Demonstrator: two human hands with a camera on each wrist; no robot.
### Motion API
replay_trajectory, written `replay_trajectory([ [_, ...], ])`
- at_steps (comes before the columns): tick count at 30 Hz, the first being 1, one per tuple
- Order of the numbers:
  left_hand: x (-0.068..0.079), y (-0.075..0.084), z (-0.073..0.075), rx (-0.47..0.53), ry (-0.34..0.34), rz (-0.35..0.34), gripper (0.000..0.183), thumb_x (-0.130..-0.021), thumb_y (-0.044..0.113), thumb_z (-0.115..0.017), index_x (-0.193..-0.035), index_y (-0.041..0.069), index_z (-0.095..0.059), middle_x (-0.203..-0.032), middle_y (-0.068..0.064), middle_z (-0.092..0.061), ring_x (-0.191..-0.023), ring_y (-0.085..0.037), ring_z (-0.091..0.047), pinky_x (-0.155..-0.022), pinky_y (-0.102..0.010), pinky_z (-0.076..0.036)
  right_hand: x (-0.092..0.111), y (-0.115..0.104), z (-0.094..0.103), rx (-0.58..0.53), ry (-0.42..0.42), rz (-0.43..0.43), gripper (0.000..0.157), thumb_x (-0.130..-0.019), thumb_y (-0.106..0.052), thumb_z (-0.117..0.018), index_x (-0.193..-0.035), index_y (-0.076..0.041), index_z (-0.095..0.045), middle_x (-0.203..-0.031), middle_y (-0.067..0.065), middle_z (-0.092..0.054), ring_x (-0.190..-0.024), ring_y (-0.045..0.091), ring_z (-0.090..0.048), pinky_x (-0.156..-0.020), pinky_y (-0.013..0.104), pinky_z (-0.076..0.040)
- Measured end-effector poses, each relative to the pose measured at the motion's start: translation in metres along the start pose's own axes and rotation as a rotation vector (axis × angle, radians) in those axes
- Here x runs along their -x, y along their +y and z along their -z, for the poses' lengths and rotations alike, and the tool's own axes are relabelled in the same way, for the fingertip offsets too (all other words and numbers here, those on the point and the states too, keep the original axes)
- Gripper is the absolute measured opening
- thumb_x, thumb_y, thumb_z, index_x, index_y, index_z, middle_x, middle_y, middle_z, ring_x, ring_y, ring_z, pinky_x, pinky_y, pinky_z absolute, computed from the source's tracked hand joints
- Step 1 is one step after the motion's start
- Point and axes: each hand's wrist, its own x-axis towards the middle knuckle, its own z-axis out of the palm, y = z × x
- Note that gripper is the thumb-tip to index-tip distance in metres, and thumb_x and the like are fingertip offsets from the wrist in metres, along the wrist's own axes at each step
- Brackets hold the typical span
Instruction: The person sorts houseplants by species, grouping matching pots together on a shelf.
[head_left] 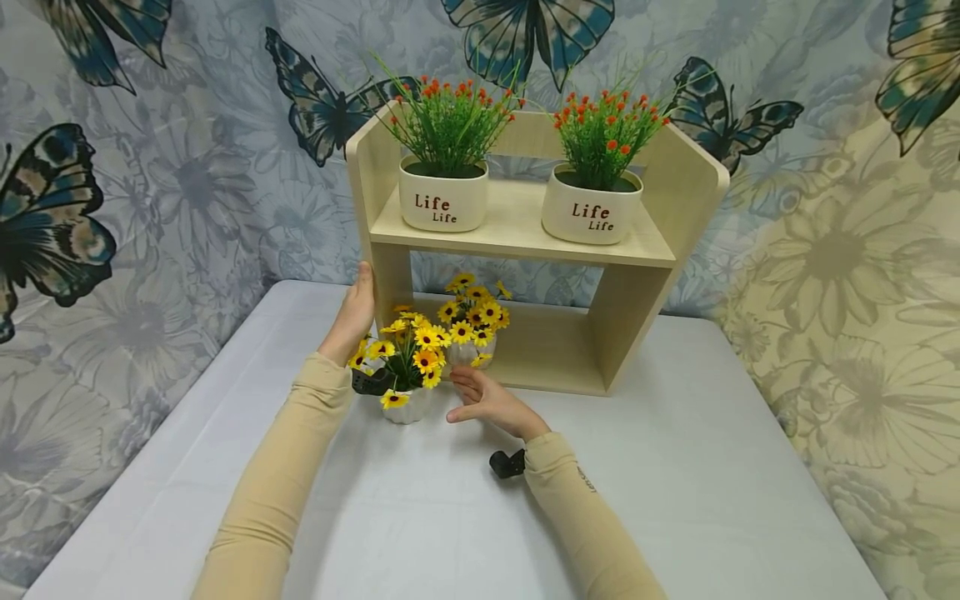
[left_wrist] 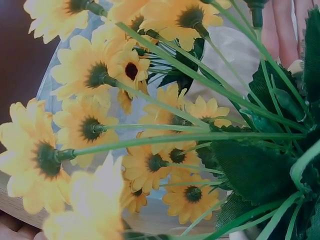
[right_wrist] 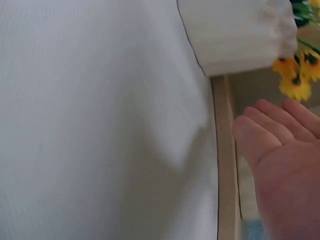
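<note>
My left hand (head_left: 354, 318) rests along the outer left side of a light wooden two-tier shelf (head_left: 517, 242), fingers pointing up. Just in front of it, a white pot of yellow daisy-like flowers (head_left: 408, 406) stands on the table; its blooms and stems (left_wrist: 192, 127) fill the left wrist view. A second pot of yellow flowers (head_left: 472, 321) sits at the left of the lower tier. My right hand (head_left: 495, 404) is beside that second pot, palm turned toward it, with fairly straight fingers. The right wrist view shows this hand (right_wrist: 285, 145) below a white pot (right_wrist: 240, 37), holding nothing.
Two oval white pots lettered "Life", a left one (head_left: 444, 200) and a right one (head_left: 592, 208), hold red-flowered greenery on the upper tier. A white cloth covers the table (head_left: 420, 517). Behind hangs a butterfly-patterned backdrop (head_left: 832, 242).
</note>
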Motion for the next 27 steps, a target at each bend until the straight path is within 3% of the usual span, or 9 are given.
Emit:
replay_trajectory([
  [5,-0.006,-0.007,0.002,0.028,-0.006,-0.016,0.071,-0.095,0.053,-0.006,-0.149,0.007,-0.006,-0.152,-0.015,-0.007,-0.138,-0.030,-0.002,-0.111,-0.044,-0.004,-0.008,-0.001,-0.011,0.003,0.013,-0.032,0.094,-0.077,-0.010,-0.077,-0.147,-0.009,-0.014,-0.151,0.007,-0.019,-0.137,0.019,-0.019,-0.109,0.034,-0.019],
  [11,-0.020,-0.028,0.004,0.026,0.010,-0.028,0.080,-0.089,0.065,-0.008,-0.150,0.013,-0.009,-0.153,-0.011,-0.009,-0.138,-0.026,-0.004,-0.111,-0.043,-0.005,-0.018,0.000,-0.023,0.045,0.053,-0.089,0.105,-0.075,-0.014,-0.080,-0.149,-0.007,-0.005,-0.153,0.010,-0.010,-0.137,0.020,-0.015,-0.109,0.032,-0.021],
  [15,-0.022,-0.032,0.002,0.016,0.024,-0.032,0.085,-0.085,0.070,-0.008,-0.150,0.014,-0.007,-0.154,-0.009,-0.007,-0.138,-0.026,-0.003,-0.111,-0.044,-0.004,-0.023,0.001,-0.029,0.069,0.065,-0.095,0.111,-0.074,-0.019,-0.081,-0.149,-0.007,0.002,-0.153,0.014,-0.003,-0.138,0.024,-0.013,-0.108,0.033,-0.021],
  [23,-0.017,-0.026,0.003,0.024,0.011,-0.037,0.077,-0.091,0.062,-0.008,-0.149,0.011,-0.008,-0.153,-0.011,-0.008,-0.138,-0.026,-0.004,-0.111,-0.042,-0.005,-0.032,0.002,-0.035,0.071,0.074,-0.043,0.112,-0.074,-0.021,-0.081,-0.149,-0.009,0.001,-0.153,0.012,-0.002,-0.137,0.025,-0.012,-0.109,0.037,-0.020],
  [25,-0.012,-0.019,0.003,0.028,0.006,-0.042,0.072,-0.095,0.056,-0.007,-0.149,0.008,-0.007,-0.153,-0.012,-0.005,-0.138,-0.027,-0.002,-0.111,-0.042,-0.003,-0.034,0.002,-0.037,0.098,0.094,-0.035,0.112,-0.073,-0.022,-0.082,-0.149,-0.010,0.001,-0.152,0.012,-0.005,-0.136,0.025,-0.017,-0.107,0.039,-0.023],
  [27,-0.007,-0.012,0.002,0.029,0.003,-0.049,0.067,-0.098,0.050,-0.007,-0.148,0.005,-0.008,-0.153,-0.014,-0.006,-0.138,-0.028,-0.002,-0.111,-0.042,-0.003,-0.035,0.002,-0.039,0.131,0.119,-0.046,0.111,-0.072,-0.024,-0.082,-0.148,-0.009,-0.003,-0.146,0.017,-0.018,-0.128,0.026,-0.030,-0.102,0.039,-0.032],
])
